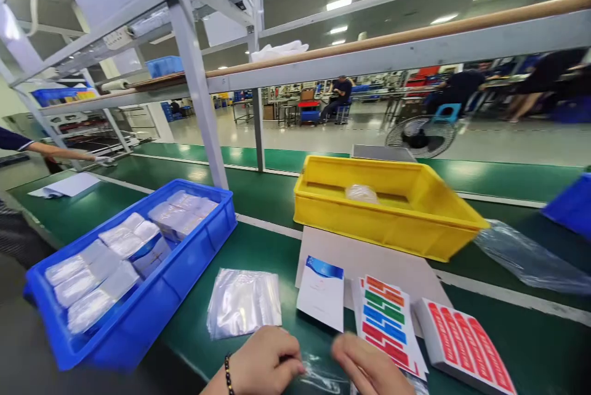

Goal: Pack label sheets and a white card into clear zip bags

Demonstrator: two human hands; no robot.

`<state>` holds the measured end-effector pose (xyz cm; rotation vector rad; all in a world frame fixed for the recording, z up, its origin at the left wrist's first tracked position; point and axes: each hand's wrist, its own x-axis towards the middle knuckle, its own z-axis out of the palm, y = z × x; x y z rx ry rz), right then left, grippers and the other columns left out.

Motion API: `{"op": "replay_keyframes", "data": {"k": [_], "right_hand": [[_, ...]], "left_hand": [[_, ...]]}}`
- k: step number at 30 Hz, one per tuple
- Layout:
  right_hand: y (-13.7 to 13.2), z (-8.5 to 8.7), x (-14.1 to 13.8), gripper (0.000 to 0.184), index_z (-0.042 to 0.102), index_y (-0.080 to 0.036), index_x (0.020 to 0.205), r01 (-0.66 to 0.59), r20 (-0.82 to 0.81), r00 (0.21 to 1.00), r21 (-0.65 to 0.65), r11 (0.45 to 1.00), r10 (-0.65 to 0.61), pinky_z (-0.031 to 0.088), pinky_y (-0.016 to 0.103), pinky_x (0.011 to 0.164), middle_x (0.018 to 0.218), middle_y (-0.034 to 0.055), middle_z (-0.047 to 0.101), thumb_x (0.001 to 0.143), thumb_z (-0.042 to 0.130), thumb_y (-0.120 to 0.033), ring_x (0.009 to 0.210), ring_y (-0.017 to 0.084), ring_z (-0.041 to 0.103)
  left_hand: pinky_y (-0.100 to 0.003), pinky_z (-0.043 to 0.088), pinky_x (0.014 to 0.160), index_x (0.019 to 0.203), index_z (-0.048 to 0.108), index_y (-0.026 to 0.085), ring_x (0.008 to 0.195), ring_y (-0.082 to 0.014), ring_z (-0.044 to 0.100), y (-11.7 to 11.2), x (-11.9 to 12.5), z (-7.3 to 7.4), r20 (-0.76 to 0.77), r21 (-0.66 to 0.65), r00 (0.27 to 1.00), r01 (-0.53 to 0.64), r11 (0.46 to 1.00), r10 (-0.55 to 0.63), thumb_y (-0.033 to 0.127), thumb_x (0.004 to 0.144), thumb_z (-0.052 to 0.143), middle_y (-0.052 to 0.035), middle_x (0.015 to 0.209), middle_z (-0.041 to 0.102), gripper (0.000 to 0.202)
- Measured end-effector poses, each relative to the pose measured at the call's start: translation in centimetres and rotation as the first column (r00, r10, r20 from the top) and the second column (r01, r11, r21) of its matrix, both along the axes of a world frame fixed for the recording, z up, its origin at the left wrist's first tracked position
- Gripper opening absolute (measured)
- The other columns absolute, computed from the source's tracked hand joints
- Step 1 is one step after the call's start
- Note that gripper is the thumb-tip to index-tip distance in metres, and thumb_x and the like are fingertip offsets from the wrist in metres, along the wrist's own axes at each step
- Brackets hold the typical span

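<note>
My left hand [265, 361], with a beaded bracelet at the wrist, pinches the edge of a clear plastic bag [323, 375] low in the view. My right hand [369, 367] is slightly blurred, its fingers curled together at the bag's other side; what they grip is hidden. Just beyond my left hand lies a stack of clear plastic bags [244, 303]. A stack of white booklets with a blue top [321, 293] sits between and ahead of both hands. Sheets with coloured print [385, 321] lie partly behind my right hand, and a stack of red-printed cards [466, 343] is farther right.
On the left stands a blue bin [184, 284] filled with bagged packets. A yellow bin [369, 226] holding clear plastic rests behind the booklets on grey board [318, 241]. A metal shelf post [198, 87] rises behind. Another person's arm [64, 152] reaches in at far left.
</note>
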<state>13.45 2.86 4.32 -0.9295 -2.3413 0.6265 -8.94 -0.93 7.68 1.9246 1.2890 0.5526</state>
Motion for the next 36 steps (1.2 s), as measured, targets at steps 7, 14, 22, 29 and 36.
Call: {"op": "replay_keyframes", "data": {"k": [7,14,22,29,36], "right_hand": [[4.3,-3.3,-2.3,0.036,0.058,-0.013,0.106,0.250,0.080,0.942,0.476,0.843,-0.325,0.038,0.046,0.083,0.094,0.0129,0.063,0.071,0.059,-0.019,0.087,0.028,0.055],[1.9,-1.2,-2.3,0.016,0.060,-0.018,0.077,0.209,0.032,0.967,0.464,0.861,-0.252,0.036,0.031,0.070,0.070,0.0021,0.057,0.080,0.047,-0.011,0.068,0.016,0.050],[0.5,1.1,2.3,0.023,0.059,-0.018,0.099,0.156,0.075,0.980,0.282,0.947,-0.183,0.043,0.033,0.078,0.097,0.0085,0.062,0.086,0.041,-0.016,0.090,0.020,0.055],[8.2,0.1,7.8,0.032,0.057,-0.007,0.108,0.670,0.268,0.695,0.096,0.736,-0.668,0.043,0.039,0.079,0.102,0.0184,0.061,0.078,0.050,-0.014,0.095,0.030,0.058],[8.5,0.6,8.5,0.020,0.060,-0.016,0.077,0.706,0.163,0.701,-0.017,0.708,-0.695,0.041,0.030,0.068,0.084,0.0082,0.063,0.081,0.040,-0.018,0.079,0.021,0.058]], "left_hand": [[-0.021,0.026,0.051,0.053,0.052,0.016,0.051,-0.0081,0.038,0.3,1.0,-4.1,0.310,-0.358,0.933,-0.064,0.932,0.183,0.040,0.068,0.062,0.0059,0.050,0.043,0.030],[-0.018,0.016,0.031,0.077,0.057,0.014,0.028,-0.0040,0.026,1.0,2.4,-5.9,0.496,-0.663,0.699,-0.079,0.745,0.515,0.077,0.069,0.030,0.0082,0.040,0.042,0.069],[-0.031,0.048,0.068,0.083,0.067,0.006,0.069,-0.0228,0.068,2.0,3.5,-5.8,0.640,-0.767,0.368,0.271,0.581,0.674,0.036,0.072,0.064,-0.0112,0.067,0.072,0.033],[-0.039,0.047,0.077,0.084,0.070,0.005,0.081,-0.0307,0.068,1.3,3.9,-6.0,0.629,-0.765,0.495,0.251,0.594,0.600,0.042,0.064,0.072,-0.0176,0.080,0.073,0.043],[-0.034,0.047,0.070,0.083,0.071,0.004,0.076,-0.0293,0.069,1.0,4.1,-7.0,0.626,-0.749,0.566,0.247,0.615,0.536,0.046,0.066,0.069,-0.0172,0.076,0.074,0.046]]}}
